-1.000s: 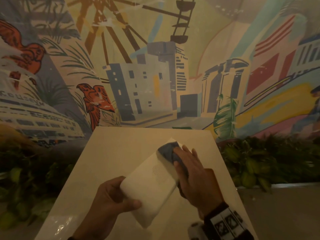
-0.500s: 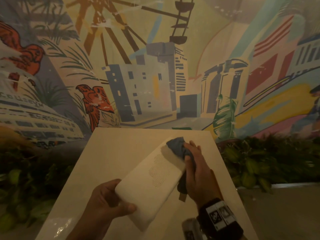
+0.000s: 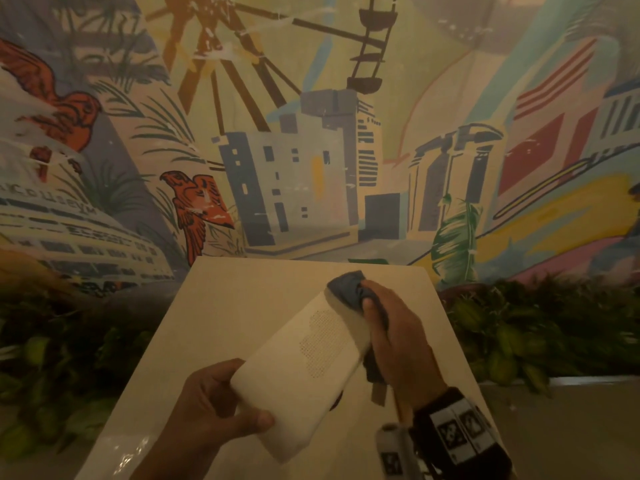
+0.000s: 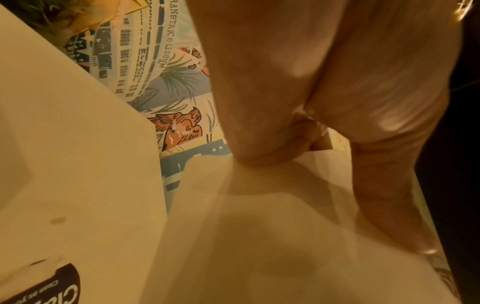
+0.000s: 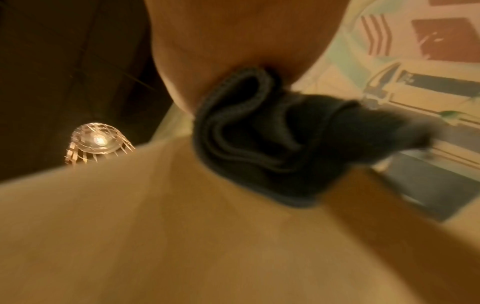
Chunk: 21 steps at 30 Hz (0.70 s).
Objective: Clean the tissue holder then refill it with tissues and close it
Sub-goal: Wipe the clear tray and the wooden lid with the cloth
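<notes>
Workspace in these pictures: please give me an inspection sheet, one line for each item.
Surface: pale table, with a dark printed label near its edge in the left wrist view.
Job's things: white tissue holder held tilted above the table; dark cloth pressed on its far end.
Clutter: nothing seen.
Grips: left hand holds the holder's near end; right hand holds the cloth.
Cables: nothing seen.
Surroundings: painted city mural, green plants, ceiling lamp.

Painted city mural (image 3: 311, 150) behind table (image 3: 242, 306); leafy plants (image 3: 536, 327) alongside; lamp (image 5: 100, 140).
</notes>
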### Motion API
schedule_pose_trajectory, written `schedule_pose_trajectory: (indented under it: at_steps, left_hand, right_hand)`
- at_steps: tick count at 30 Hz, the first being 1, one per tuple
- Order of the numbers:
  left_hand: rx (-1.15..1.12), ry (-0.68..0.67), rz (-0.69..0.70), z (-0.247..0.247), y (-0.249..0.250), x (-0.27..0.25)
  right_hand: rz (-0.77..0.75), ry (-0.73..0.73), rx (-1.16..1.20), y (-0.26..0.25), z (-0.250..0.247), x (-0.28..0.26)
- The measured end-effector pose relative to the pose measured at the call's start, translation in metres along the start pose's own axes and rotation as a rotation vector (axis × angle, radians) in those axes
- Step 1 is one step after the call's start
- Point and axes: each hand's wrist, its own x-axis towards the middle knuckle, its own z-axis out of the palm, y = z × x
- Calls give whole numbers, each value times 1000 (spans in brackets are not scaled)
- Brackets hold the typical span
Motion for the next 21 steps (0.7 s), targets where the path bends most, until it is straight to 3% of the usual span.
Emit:
schedule_pose_trajectory:
  at_steps: [2,4,8,11,16,17,19,21]
  left_hand:
    - [8,-2,1,5,0,1]
    - [4,3,19,11,0,4]
    - [-18,26,41,11,-1,4]
    - [-7,21,32,6,-1,1]
    - [43,-1,3,8,-3,1]
    - [46,2,13,11,-4,3]
    - [42,16,31,15,-6,7]
    - [36,24,44,16,-5,8]
  right_hand:
    - [-56,-92,-142,-17,3,1]
    - [-255,-199,-244,-39,9,-9]
    - [-434,-382,-74,-46,5,-30]
    - [-364,-344,-23,-9,-4,-23]
    - [21,-142,-115,13,3,11]
    - [14,-137,-191,6,7,11]
    - [-143,-128,-270,-20,13,0]
    - [-286,-229,-177,-44,15,-21]
